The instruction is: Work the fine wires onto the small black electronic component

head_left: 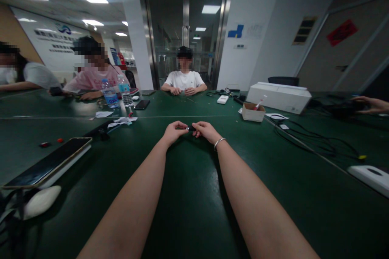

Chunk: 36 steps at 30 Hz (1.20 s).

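Over the middle of the green table (188, 194), both my arms reach forward and the hands meet. A small dark object with a shiny silver end (191, 128) lies between them; its exact kind is too small to make out. My left hand (174, 133) pinches the silver end between thumb and fingers. The black end is gripped by my right hand (207, 131), whose wrist wears a silver bangle (219, 142). Fingers hide part of the object.
A phone on a white box (50, 162) lies left. Water bottles (124, 91) and paper scraps (123, 121) stand beyond. Right are a small open carton (253, 113), a long white box (278, 96) and black cables (306, 137). A person (184, 79) sits opposite; others sit left.
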Each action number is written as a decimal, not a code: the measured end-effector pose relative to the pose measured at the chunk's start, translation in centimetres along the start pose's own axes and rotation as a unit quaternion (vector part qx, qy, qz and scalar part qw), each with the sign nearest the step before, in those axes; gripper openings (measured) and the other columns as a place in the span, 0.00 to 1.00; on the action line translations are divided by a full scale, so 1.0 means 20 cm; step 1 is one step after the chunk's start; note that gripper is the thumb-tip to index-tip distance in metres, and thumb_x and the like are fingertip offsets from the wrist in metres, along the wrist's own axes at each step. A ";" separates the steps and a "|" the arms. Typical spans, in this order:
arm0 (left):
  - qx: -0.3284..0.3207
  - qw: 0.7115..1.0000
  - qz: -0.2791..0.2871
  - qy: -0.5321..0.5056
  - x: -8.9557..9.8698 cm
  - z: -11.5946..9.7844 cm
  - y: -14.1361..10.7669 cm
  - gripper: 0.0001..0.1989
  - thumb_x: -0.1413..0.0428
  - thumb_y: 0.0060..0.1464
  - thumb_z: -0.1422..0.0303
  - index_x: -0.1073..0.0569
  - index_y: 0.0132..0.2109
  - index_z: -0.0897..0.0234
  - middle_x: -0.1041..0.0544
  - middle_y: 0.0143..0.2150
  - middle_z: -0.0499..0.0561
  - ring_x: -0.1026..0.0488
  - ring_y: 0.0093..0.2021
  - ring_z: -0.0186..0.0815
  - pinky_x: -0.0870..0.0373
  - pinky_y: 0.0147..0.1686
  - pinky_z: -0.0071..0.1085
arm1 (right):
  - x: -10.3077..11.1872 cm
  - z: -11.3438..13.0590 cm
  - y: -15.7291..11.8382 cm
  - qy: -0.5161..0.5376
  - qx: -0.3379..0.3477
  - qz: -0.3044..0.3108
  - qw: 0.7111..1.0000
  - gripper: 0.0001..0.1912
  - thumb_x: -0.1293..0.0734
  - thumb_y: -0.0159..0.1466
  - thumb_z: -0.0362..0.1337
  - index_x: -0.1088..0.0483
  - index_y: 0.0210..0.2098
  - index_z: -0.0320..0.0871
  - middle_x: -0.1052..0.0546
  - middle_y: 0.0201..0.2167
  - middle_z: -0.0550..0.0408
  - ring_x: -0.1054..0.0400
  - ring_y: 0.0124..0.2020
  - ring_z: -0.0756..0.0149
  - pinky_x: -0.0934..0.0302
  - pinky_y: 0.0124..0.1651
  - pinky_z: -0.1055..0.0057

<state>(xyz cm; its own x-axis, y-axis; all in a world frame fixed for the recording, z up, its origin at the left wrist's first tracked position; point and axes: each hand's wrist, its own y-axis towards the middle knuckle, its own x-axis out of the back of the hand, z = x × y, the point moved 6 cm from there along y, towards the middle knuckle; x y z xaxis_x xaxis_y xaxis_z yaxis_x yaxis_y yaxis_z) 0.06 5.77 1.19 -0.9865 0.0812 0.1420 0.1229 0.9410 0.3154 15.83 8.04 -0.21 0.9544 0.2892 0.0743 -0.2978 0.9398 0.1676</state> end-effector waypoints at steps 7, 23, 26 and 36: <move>-0.001 1.000 0.000 -0.005 0.00 0.01 0.01 0.14 0.35 0.35 0.68 0.27 0.32 0.67 0.23 0.33 0.52 0.26 0.35 0.35 0.33 0.43 0.37 | 0.00 -0.01 0.01 -0.018 0.006 0.004 1.000 0.14 0.34 0.62 0.42 0.32 0.29 0.36 0.27 0.18 0.55 0.36 0.16 0.77 0.40 0.21 0.82; 0.052 0.998 -0.021 -0.034 0.01 0.03 0.00 0.17 0.33 0.33 0.66 0.26 0.33 0.67 0.24 0.30 0.51 0.28 0.32 0.33 0.31 0.38 0.33 | -0.01 0.04 -0.03 0.065 -0.001 0.018 0.998 0.18 0.32 0.57 0.30 0.35 0.47 0.44 0.25 0.31 0.57 0.35 0.17 0.78 0.34 0.24 0.78; 0.058 0.997 -0.020 -0.042 0.00 0.03 0.00 0.17 0.33 0.33 0.67 0.27 0.33 0.68 0.24 0.31 0.51 0.28 0.33 0.33 0.31 0.39 0.34 | 0.00 0.05 -0.04 0.081 0.005 0.009 0.997 0.24 0.30 0.53 0.28 0.36 0.48 0.47 0.27 0.36 0.59 0.34 0.19 0.79 0.32 0.27 0.76; 0.062 0.997 -0.021 -0.042 0.00 0.02 -0.01 0.16 0.33 0.33 0.67 0.27 0.33 0.67 0.24 0.29 0.50 0.28 0.32 0.33 0.31 0.38 0.33 | 0.00 0.01 0.00 0.019 -0.017 0.007 1.000 0.08 0.35 0.63 0.36 0.32 0.41 0.39 0.24 0.25 0.54 0.36 0.16 0.77 0.37 0.21 0.81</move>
<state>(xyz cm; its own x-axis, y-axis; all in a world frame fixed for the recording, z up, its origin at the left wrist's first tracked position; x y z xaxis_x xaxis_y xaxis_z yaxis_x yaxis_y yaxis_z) -0.05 5.81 0.75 -0.9968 0.0631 0.0495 0.0718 0.9772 0.1999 15.78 7.88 0.06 0.9505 0.3083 0.0380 -0.3106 0.9412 0.1331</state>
